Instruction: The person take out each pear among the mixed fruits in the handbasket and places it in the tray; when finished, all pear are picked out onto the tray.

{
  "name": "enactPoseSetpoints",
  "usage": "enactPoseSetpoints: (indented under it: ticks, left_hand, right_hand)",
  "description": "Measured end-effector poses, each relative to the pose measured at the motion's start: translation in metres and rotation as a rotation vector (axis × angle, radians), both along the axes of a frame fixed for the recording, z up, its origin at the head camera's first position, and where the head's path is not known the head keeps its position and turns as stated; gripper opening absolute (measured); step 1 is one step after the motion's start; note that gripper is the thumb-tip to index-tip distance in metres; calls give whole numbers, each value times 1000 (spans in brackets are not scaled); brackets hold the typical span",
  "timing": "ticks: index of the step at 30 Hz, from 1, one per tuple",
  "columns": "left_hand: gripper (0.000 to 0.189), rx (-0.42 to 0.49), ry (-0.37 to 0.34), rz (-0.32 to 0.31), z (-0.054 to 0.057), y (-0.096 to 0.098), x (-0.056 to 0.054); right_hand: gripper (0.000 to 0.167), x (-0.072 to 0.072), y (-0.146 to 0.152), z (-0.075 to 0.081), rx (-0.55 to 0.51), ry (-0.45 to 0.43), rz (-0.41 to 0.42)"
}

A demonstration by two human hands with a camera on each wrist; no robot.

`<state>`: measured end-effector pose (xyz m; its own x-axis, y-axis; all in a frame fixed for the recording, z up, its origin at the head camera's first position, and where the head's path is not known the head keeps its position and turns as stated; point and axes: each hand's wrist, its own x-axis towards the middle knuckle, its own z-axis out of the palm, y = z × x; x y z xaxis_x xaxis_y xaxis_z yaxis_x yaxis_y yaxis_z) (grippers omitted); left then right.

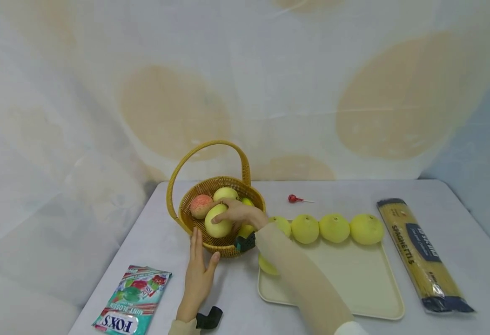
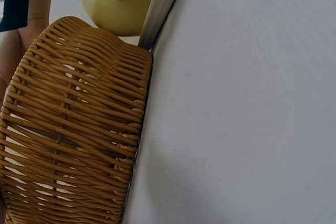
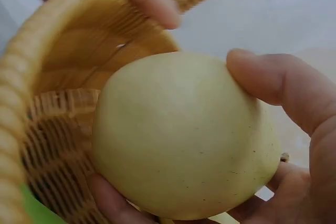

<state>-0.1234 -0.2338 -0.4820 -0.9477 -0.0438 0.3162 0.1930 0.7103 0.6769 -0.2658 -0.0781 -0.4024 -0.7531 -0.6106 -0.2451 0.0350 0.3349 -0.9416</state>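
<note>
My right hand (image 1: 241, 212) grips a pale yellow-green pear (image 3: 181, 135) over the inside of a woven basket (image 2: 79, 124). Thumb and fingers spread around the fruit, whose short stem shows in the right wrist view. With fingers straight, my left hand (image 1: 198, 275) is at the basket's near left rim; the head view cannot show how firmly it touches. Inside the basket lie a reddish peach (image 1: 200, 206), another pale pear (image 1: 226, 193) and some yellow-green fruit (image 1: 247, 230), partly hidden by my right hand.
A cream tray (image 1: 345, 279) with several yellow-green fruits (image 1: 334, 228) stands right of the basket, partly under my right forearm. A red lollipop (image 1: 293, 198) lies behind it. Spaghetti (image 1: 422, 256) lies far right, a candy bag (image 1: 133, 298) front left. The basket's tall handle (image 1: 213, 143) arches up.
</note>
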Motion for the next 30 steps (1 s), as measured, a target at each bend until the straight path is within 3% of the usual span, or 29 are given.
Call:
enactPoseSetpoints:
  ticks: [12, 19, 30]
  left_hand:
    - [79, -4, -5, 4, 0, -2, -1]
    - [80, 7, -15, 14, 1, -8, 2]
    - [79, 11, -12, 0, 1, -7, -1]
  right_hand:
    - [55, 0, 43, 24, -163, 10, -121]
    - [60, 7, 66, 32, -242, 24, -102]
    - [60, 19, 90, 37, -220, 64, -145]
